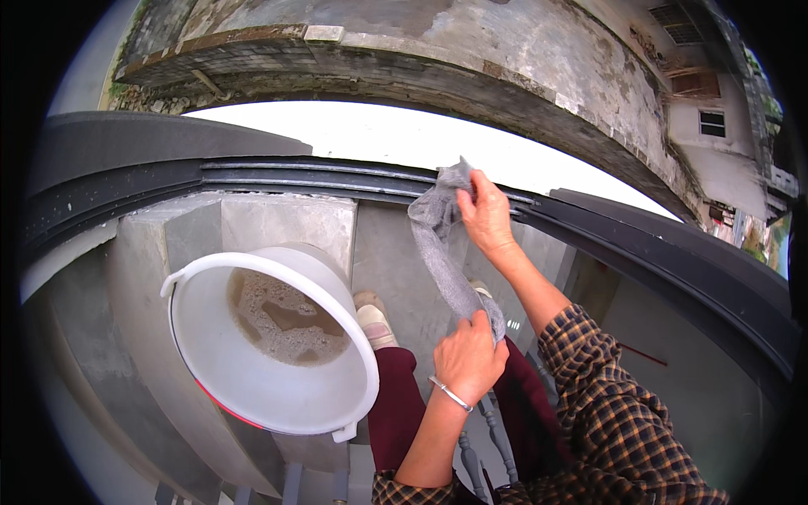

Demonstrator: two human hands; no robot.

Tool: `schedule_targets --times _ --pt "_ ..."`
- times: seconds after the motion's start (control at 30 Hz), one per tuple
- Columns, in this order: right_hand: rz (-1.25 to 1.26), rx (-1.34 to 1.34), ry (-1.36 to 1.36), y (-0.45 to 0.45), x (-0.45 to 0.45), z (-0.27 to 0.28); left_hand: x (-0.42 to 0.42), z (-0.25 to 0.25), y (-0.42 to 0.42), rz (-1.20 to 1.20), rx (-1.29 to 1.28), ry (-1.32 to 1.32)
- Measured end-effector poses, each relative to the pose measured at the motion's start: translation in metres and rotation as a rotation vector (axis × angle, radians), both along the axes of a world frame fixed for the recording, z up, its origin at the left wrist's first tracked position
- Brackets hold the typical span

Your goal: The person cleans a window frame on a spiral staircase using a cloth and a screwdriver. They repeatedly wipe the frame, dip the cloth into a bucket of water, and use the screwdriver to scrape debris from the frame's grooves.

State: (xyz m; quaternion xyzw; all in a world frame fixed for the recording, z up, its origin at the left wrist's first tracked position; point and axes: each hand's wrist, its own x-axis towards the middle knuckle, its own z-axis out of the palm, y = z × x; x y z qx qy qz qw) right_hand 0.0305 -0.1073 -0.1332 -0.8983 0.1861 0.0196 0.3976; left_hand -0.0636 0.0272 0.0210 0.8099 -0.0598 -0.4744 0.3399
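A wet-looking grey cloth [440, 262] stretches between my two hands. My left hand [470, 356], with a silver bangle on the wrist, grips its lower end near my knees. At the upper end, my right hand [489, 211] pinches the bunched cloth over the dark metal window track [315, 177]. Whether the cloth touches the track cannot be told. A white plastic bucket [208, 379] stands to the left of my hands, holding murky, foamy water [290, 322].
Grey tiled ledges [287, 224] lie under and beside the bucket. A dark window frame [663, 271] runs along the right. Beyond the white outer sill [379, 136] is a weathered concrete wall [442, 57]. Grey balusters [499, 435] show below my legs.
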Motion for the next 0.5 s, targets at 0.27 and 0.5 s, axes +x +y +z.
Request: schedule_targets --times 0.27,0.5 --pt "-0.321 -0.244 0.037 -0.049 -0.063 -0.005 0.004 -0.001 0.016 0.494 -0.179 -0.176" --pt "-0.321 -0.016 0.043 -0.058 -0.078 -0.034 0.021 0.019 0.025 0.752 -0.632 -0.137"
